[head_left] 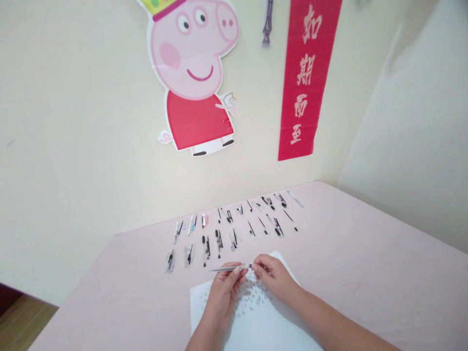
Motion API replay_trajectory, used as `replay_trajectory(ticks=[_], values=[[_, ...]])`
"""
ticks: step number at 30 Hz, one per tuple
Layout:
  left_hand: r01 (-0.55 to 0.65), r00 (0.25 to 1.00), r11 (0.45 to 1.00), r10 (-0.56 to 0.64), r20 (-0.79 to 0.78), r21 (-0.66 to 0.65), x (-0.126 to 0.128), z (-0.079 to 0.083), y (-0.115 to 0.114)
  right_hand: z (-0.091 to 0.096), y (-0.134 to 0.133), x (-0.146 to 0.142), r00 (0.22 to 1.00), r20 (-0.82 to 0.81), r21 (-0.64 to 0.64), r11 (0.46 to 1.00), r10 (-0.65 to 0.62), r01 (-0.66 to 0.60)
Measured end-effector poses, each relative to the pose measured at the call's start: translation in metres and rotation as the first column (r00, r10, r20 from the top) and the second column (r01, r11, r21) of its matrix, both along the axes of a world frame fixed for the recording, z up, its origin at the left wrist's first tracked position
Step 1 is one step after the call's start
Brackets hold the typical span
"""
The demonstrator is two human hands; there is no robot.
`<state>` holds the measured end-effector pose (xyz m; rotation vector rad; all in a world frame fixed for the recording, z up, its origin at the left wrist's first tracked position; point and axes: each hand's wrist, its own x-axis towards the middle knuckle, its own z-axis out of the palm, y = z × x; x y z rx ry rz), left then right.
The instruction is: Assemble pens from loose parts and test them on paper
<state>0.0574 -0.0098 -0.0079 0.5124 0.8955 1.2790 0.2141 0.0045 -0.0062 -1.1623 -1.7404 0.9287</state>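
A slim grey pen point(224, 268) lies level above the paper, its pointed end toward the left. My left hand point(224, 292) is closed around the pen's barrel, thumb on top. At the pen's dark right end, the fingertips of my right hand point(274, 277) are pinched; whether they grip a separate small part there cannot be made out. Below both hands is a white sheet of paper point(272, 329) with many small dark marks point(248, 302) on its upper part, partly covered by my hands.
Pens taken into parts lie in two rows across the pink table point(365, 273), among them black pen parts point(218, 243), a clear case point(170, 261) and a pale pen point(294, 198). On the wall behind hang a cartoon pig cutout point(199, 119) and a red banner point(305, 87).
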Motion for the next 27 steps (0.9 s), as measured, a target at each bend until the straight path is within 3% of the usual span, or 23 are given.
replay_trajectory(ticks=[27], values=[[-0.012,1.0,1.0,0.012,-0.014,0.008,0.0007,-0.0015,0.0001,0.0025,-0.0005,0.0009,0.999,-0.025,0.025,0.999,-0.022,0.022]])
